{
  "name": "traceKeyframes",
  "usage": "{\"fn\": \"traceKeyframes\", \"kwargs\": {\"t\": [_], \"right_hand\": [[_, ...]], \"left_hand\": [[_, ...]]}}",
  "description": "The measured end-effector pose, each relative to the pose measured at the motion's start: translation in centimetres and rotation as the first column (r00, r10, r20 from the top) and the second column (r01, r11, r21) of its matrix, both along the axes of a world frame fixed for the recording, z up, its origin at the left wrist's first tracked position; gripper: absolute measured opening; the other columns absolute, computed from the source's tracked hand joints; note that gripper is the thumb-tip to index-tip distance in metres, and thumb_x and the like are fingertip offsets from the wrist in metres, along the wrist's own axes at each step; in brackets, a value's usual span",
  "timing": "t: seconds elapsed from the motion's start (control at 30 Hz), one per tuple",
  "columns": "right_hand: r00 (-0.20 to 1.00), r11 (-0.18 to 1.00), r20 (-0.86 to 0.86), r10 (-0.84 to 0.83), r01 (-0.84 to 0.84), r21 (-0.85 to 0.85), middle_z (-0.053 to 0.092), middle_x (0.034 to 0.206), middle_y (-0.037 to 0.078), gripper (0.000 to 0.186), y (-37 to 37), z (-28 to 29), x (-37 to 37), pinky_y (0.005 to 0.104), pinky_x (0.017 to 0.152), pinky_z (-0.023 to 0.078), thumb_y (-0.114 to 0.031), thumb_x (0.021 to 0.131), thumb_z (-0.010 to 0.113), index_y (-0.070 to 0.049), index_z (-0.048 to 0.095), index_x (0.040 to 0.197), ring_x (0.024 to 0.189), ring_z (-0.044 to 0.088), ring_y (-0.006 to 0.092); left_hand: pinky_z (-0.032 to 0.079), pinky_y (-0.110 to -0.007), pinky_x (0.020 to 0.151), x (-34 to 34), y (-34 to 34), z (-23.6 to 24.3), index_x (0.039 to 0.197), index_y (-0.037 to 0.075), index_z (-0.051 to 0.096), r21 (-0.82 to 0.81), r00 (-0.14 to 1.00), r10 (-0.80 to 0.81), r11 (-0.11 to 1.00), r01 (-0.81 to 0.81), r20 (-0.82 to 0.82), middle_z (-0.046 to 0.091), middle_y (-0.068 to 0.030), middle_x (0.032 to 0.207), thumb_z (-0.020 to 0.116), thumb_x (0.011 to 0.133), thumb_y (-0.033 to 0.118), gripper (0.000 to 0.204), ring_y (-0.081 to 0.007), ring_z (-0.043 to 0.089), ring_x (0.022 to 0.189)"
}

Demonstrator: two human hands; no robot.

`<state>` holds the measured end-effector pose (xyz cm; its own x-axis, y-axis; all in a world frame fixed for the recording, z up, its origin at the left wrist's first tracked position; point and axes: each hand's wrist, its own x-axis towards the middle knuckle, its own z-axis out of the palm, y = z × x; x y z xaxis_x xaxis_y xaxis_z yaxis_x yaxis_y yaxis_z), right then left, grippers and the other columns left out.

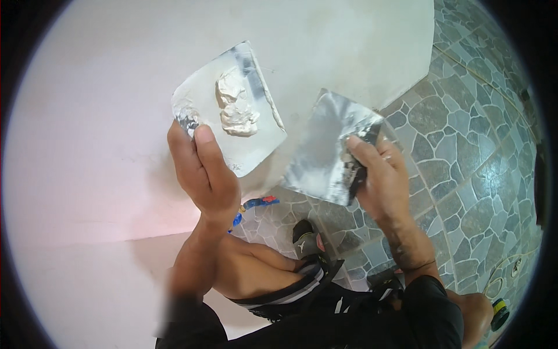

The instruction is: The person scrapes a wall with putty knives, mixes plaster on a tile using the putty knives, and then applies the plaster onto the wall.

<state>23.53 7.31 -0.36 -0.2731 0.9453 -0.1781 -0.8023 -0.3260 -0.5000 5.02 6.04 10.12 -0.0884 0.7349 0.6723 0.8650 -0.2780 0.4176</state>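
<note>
My left hand [212, 171] is closed around the narrow end of a broad putty knife [197, 93], its thumb on top. White smears coat most of this blade, with some grey metal bare near the far corner. A thick lump of white putty [235, 104] sits on its middle. To the right, my right hand [381, 168] grips a second wide putty knife [319, 145] by its dark, putty-caked edge, the thumb lying over it. That blade is shiny metal with white streaks and points left. A small gap separates the two blades.
A white wall [104, 116] fills the left and top. The floor [465, 145] has a grey stone pattern. A blue and red object [261, 202] lies low near my shoe [308, 238]. At lower right are a pale cable [500, 279] and a black-and-yellow item [500, 311].
</note>
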Motion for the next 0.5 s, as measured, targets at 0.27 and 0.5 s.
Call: {"fn": "traceKeyframes", "kwargs": {"t": [0.27,0.5], "right_hand": [[0.964,0.975,-0.263,0.040,-0.095,-0.201,0.062,0.096,0.009,0.015,0.4,1.0,-2.1,0.0331,0.082,0.051,-0.005,0.094,0.053,0.005,0.057,0.104,0.086,0.063,0.0173],[0.950,0.974,-0.311,0.038,-0.104,-0.200,0.060,0.094,0.010,0.015,1.2,2.0,-1.5,0.0345,0.077,0.054,-0.005,0.094,0.051,0.006,0.055,0.102,0.084,0.062,0.0176]], "left_hand": [[0.045,-0.030,0.074,0.1,-0.9,-1.3,0.115,-0.009,0.049,0.140,0.951,0.002,0.989,0.043,-0.308,0.052,-0.0136,0.102,0.043,0.101,0.014,0.027,-0.0167,0.050,0.082],[0.052,-0.028,0.057,-0.4,0.5,-1.4,0.125,-0.012,0.047,0.027,0.761,-0.369,0.892,0.452,-0.534,0.068,-0.0246,0.105,0.047,0.094,-0.003,0.032,-0.0213,0.067,0.068]]}}
